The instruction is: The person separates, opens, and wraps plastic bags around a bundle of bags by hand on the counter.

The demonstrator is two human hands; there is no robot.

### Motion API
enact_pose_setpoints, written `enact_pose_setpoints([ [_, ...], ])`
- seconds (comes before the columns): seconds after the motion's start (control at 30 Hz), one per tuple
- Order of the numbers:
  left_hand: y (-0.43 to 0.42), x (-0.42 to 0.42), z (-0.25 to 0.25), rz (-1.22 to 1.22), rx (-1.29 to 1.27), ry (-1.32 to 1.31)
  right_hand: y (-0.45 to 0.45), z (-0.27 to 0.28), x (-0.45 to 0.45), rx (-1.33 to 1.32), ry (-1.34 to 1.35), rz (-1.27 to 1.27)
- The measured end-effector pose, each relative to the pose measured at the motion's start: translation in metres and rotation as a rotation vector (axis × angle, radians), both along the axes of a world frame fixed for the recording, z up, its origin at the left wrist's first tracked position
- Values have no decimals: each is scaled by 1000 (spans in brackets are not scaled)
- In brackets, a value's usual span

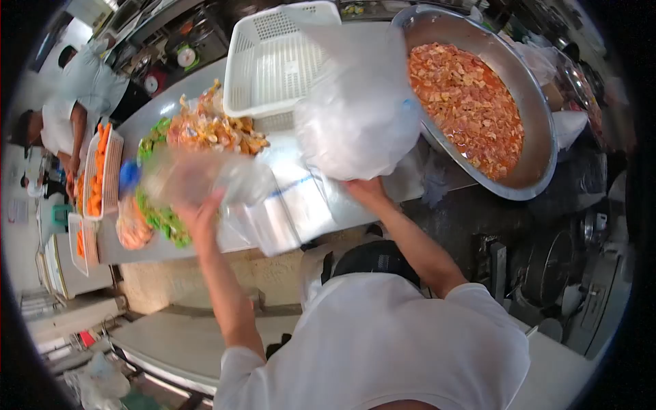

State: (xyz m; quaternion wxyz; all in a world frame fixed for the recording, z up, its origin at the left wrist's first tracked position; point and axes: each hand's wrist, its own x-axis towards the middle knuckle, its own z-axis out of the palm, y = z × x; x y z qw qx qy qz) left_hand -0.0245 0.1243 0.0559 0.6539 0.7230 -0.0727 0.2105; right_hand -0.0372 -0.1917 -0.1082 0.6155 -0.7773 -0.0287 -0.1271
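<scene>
A clear plastic bottle (236, 179) with a blue cap, smeared by motion, is gripped by my left hand (200, 215) above the table. My right hand (369, 193) grips the lower edge of a big, puffed-up translucent white plastic bag (359, 119); some of its fingers are hidden behind the bag. Flat clear plastic bags (270, 222) lie on the table between my hands. Past the bottle are a heap of raw chicken pieces (219, 126) and green leafy vegetables (164, 219), partly covered by the bottle.
A white plastic basket (236, 68) stands at the back of the metal table (283, 150). To the right, a large metal basin (540, 147) contains cut meat in reddish marinade (471, 102). Carrots (101, 164) fill a basket on the left, where co-workers (61, 126) stand.
</scene>
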Motion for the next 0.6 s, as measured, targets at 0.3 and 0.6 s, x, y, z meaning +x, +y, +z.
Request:
enact_pose_setpoints([
  [0.3, -204, 107, -51, -170, 308, 18, -71, 12, -62, -229, 274, -55],
  [0.6, -215, 103, -74, -109, 379, -246, -48, 3, -91, -357, 8, -117],
])
